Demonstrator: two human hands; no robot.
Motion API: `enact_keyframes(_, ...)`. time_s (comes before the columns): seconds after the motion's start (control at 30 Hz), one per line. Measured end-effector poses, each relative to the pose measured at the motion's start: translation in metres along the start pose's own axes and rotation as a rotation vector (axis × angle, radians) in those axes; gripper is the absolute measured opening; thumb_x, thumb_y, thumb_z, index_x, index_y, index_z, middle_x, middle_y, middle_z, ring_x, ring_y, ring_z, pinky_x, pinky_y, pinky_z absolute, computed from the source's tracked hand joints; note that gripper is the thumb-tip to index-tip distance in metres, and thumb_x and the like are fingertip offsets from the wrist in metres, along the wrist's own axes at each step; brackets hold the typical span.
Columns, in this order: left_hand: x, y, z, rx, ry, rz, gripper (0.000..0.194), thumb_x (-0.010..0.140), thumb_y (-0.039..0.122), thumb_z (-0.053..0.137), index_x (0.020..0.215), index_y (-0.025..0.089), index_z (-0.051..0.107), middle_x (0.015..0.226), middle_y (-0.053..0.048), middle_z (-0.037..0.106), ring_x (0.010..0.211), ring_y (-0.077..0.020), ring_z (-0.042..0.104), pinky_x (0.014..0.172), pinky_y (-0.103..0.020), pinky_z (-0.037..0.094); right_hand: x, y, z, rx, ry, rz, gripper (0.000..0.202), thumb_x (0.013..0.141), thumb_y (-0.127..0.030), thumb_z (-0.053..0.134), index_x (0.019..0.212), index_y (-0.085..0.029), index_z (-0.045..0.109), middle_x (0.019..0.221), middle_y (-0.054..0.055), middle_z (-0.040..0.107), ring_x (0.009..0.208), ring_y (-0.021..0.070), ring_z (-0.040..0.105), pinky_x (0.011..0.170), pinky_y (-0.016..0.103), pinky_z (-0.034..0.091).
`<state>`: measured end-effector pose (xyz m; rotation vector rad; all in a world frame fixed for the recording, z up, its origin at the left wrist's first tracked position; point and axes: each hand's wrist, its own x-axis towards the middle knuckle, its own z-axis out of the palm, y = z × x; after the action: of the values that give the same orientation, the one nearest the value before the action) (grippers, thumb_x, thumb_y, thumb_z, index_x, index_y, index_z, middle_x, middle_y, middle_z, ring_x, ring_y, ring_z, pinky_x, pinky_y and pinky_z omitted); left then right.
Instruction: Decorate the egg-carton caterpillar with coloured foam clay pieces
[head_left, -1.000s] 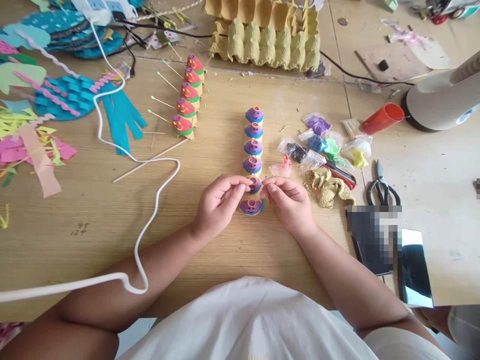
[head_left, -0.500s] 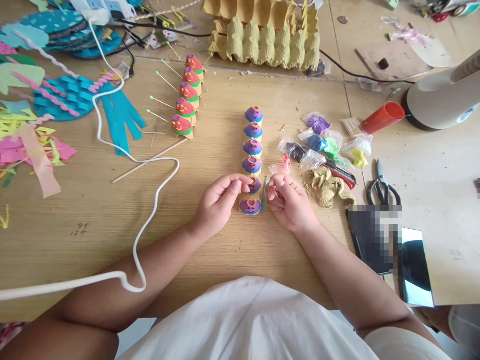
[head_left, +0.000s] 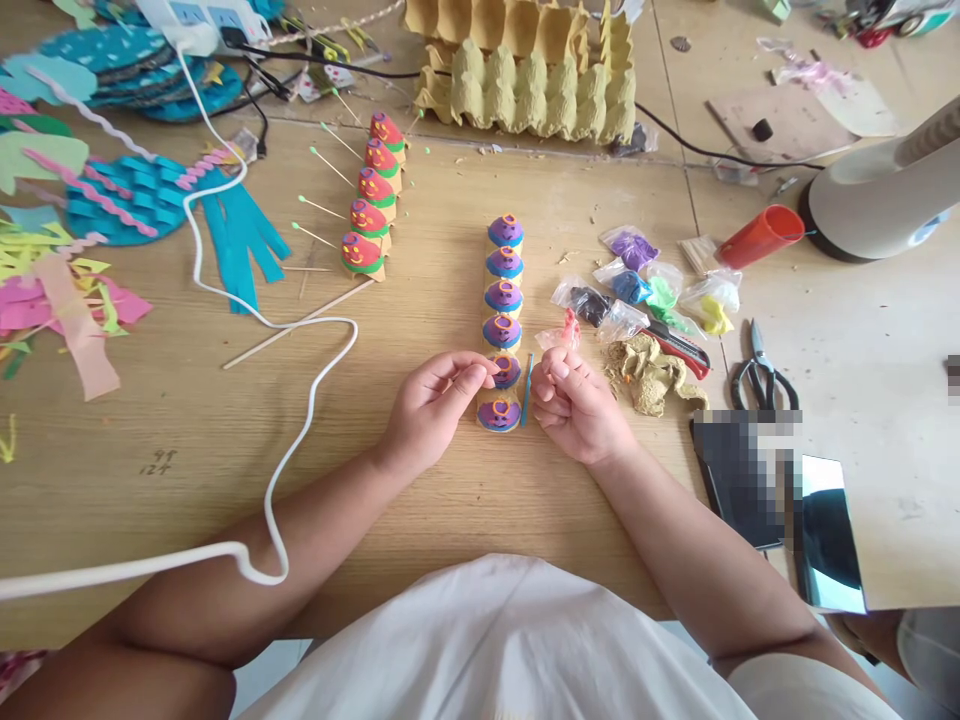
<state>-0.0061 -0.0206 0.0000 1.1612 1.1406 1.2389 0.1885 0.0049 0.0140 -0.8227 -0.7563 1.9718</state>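
A row of egg-carton cups (head_left: 501, 330) covered in purple and blue clay, with small faces and orange rings, runs up the middle of the table. My left hand (head_left: 442, 400) is pinched at the left of the second-nearest cup; anything between its fingertips is too small to make out. To the right of the row, my right hand (head_left: 576, 402) is closed, thumb against the curled fingers, its contents hidden. A thin blue stick (head_left: 527, 390) lies between the row and my right hand. A red and green row of cups (head_left: 367, 217) with green-tipped sticks stands farther left.
Bags of coloured clay (head_left: 632, 248), a red cutter (head_left: 679, 352), torn carton scraps (head_left: 646, 378) and scissors (head_left: 761, 375) lie right. Egg cartons (head_left: 532, 90) are at the back. A white cable (head_left: 311, 400) crosses the left side over my left arm. Phone (head_left: 831, 530) at lower right.
The thumb and fingers of my right hand have shifted slightly, pressed closer together. My left hand stays pinched in nearly the same place. The whole view has moved very slightly.
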Motion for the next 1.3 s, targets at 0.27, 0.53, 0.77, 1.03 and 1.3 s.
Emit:
enact_keyframes(0.27, -0.0012, 0.0018, 0.0024, -0.014, 0.035, -0.018, 0.029, 0.099, 0.047, 0.067, 0.105, 0.022, 0.080, 0.095, -0.005, 0.079, 0.092, -0.0155, 0.071, 0.084, -0.026, 0.055, -0.0004, -0.0011, 0.0003, 0.079, 0.019, 0.056, 0.039, 0.079, -0.048, 0.086, 0.084, -0.019, 0.061, 0.063, -0.007, 0.055, 0.046, 0.0026, 0.016, 0.042, 0.017, 0.011)
enact_keyframes(0.53, -0.0017, 0.0028, 0.0029, -0.014, 0.028, -0.023, 0.026, 0.099, 0.046, 0.067, 0.104, 0.024, 0.081, 0.094, -0.003, 0.079, 0.092, -0.0137, 0.071, 0.085, -0.023, 0.054, 0.0011, 0.0004, -0.0030, 0.116, 0.033, 0.052, 0.033, 0.078, -0.042, 0.085, 0.076, -0.016, 0.064, 0.070, -0.003, 0.060, 0.049, 0.0031, 0.019, 0.044, 0.020, 0.011)
enact_keyframes(0.77, -0.0016, 0.0015, 0.0015, -0.004, 0.035, -0.029, 0.028, 0.099, 0.047, 0.067, 0.104, 0.023, 0.081, 0.093, -0.004, 0.078, 0.091, -0.0150, 0.070, 0.084, -0.024, 0.054, 0.0014, -0.0010, -0.0025, 0.154, 0.072, 0.018, 0.027, 0.076, -0.035, 0.087, 0.076, -0.017, 0.067, 0.073, -0.002, 0.060, 0.053, 0.0047, 0.026, 0.046, 0.020, 0.017)
enact_keyframes(1.03, -0.0018, 0.0023, 0.0017, 0.001, 0.043, -0.031, 0.029, 0.099, 0.048, 0.067, 0.102, 0.022, 0.081, 0.093, -0.005, 0.077, 0.091, -0.0164, 0.070, 0.084, -0.027, 0.054, 0.0035, -0.0042, -0.0026, 0.205, 0.088, 0.006, 0.019, 0.075, -0.030, 0.078, 0.072, -0.019, 0.063, 0.077, 0.001, 0.065, 0.057, 0.0077, 0.039, 0.049, 0.020, 0.026)
enact_keyframes(1.3, -0.0016, 0.0015, 0.0024, -0.005, 0.051, -0.042, 0.028, 0.098, 0.048, 0.068, 0.102, 0.024, 0.081, 0.091, -0.003, 0.076, 0.089, -0.0156, 0.069, 0.085, -0.027, 0.053, 0.0035, 0.0009, -0.0037, 0.113, 0.111, -0.037, 0.024, 0.080, -0.039, 0.084, 0.082, -0.021, 0.068, 0.067, -0.003, 0.063, 0.051, 0.0066, 0.036, 0.048, 0.020, 0.028)
